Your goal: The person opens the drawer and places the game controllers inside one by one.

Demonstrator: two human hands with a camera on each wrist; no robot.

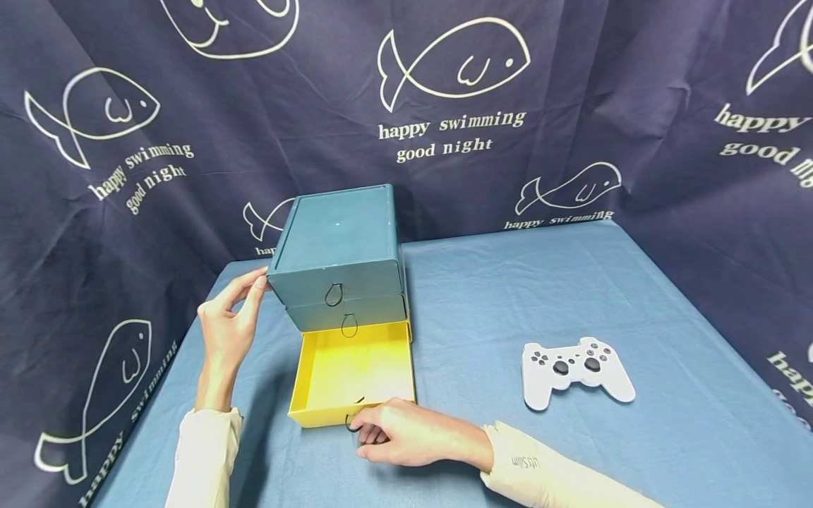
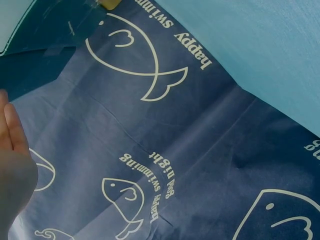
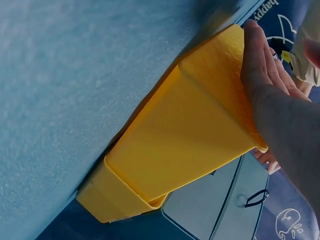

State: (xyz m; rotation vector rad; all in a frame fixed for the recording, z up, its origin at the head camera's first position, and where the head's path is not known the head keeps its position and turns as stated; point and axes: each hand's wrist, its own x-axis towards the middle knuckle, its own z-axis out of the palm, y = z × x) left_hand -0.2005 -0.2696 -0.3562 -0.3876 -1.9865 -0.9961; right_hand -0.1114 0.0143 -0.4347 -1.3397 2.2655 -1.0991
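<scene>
Right hand, fingers curled, holds the black loop of the yellow bottom drawer, jutting out beneath blue drawers (left hand, fingers loosely extended, touches their upper left corner).

Blue-clothed table, drawer unit, game controller (white)

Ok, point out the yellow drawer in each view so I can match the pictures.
Head: the yellow drawer is below and left of centre, pulled out beneath two blue drawers.
Left wrist: only a yellow scrap at the top edge; I can't tell if it's the drawer.
Right wrist: the drawer slants through the middle.
Shared landmark: the dark fish-print cloth.
</scene>
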